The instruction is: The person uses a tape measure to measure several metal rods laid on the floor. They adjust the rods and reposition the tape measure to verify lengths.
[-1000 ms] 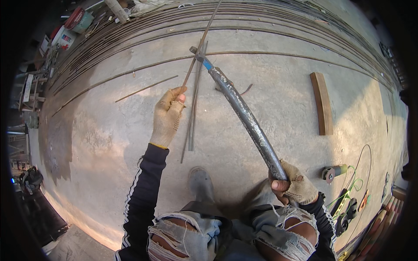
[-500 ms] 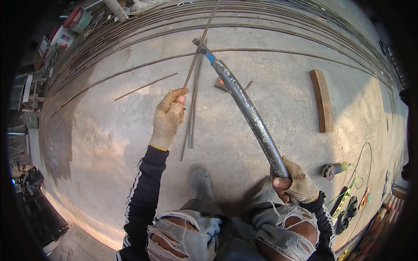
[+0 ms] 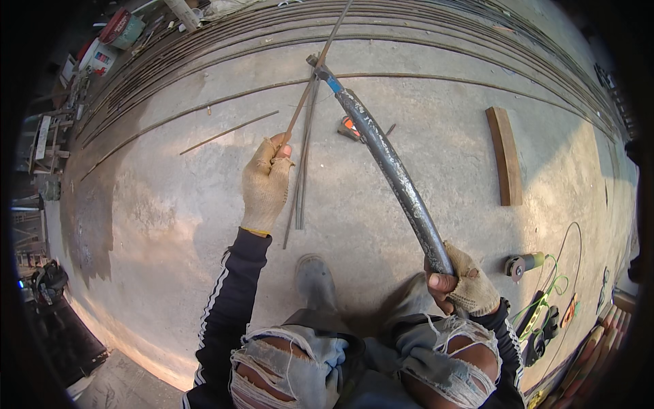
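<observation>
Fingers of the left hand [image 3: 267, 183], in a knitted work glove, pinch a thin rusty steel rod [image 3: 308, 92] near its lower end; the rod rises at a slant away from the person, over the concrete floor [image 3: 170, 204]. The right hand [image 3: 464, 285], also gloved, is clenched round the near end of a long grey steel pipe lever [image 3: 390, 169] whose far tip, marked with blue tape, meets the rod.

Handling: the rod looks stiff but springy, light, and rough enough to grip well; hold it close to the contact point to limit whip. The pipe is probably heavy and rigid; grip it at the far end for leverage.

Several loose rods [image 3: 302, 170] lie on the floor just beside the left hand. A small orange object [image 3: 349, 127] sits near the pipe. A wooden block [image 3: 505, 155], a grinder-like tool [image 3: 523, 264] and green cable [image 3: 555, 290] lie to the right, well apart. Long bars [image 3: 409, 27] line the far edge.
</observation>
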A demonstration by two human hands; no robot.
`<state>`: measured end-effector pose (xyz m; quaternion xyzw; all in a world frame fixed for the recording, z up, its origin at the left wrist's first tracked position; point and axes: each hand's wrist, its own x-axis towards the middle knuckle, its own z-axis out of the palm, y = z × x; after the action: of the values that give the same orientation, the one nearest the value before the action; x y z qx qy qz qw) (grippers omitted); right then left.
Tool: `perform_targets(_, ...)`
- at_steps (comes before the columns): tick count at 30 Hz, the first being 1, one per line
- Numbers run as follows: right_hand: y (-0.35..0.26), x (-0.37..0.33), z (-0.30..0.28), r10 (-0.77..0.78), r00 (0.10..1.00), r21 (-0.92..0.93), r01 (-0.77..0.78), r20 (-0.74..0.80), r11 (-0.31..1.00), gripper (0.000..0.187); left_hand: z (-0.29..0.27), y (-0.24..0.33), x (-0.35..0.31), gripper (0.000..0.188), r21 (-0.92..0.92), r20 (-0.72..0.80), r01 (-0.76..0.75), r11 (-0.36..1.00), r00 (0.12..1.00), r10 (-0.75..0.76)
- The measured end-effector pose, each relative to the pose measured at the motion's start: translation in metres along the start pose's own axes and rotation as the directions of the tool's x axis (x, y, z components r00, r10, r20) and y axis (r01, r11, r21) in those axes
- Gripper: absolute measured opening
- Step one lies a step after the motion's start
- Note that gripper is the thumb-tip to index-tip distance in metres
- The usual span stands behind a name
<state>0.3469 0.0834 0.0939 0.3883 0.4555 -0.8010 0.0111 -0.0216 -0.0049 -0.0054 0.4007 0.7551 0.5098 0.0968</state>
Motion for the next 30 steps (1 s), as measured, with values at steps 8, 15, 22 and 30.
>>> perform_targets(8,-0.001,-0.001,0.007,0.013,0.999,0.014,-0.013,-0.046,1.000,0.054,-0.002,0.023,-0.005,0.030,0.133,-0.052,0.072,0.988,0.996,-0.066)
perform_targets(15,0.001,-0.006,0.012,0.007,0.999,0.078,-0.004,-0.047,0.997,0.051,0.015,0.038,-0.016,0.033,-0.020,-0.090,0.092,0.996,0.991,-0.094)
perform_targets(22,0.005,-0.004,0.005,-0.028,0.999,0.025,0.029,-0.038,0.999,0.052,0.002,0.027,-0.007,0.034,0.053,-0.006,0.106,0.993,0.994,-0.106)
perform_targets(30,0.004,0.002,0.005,-0.036,0.999,0.018,0.036,-0.025,0.999,0.057,-0.003,0.021,0.008,0.032,0.085,-0.020,0.027,0.996,0.999,-0.026)
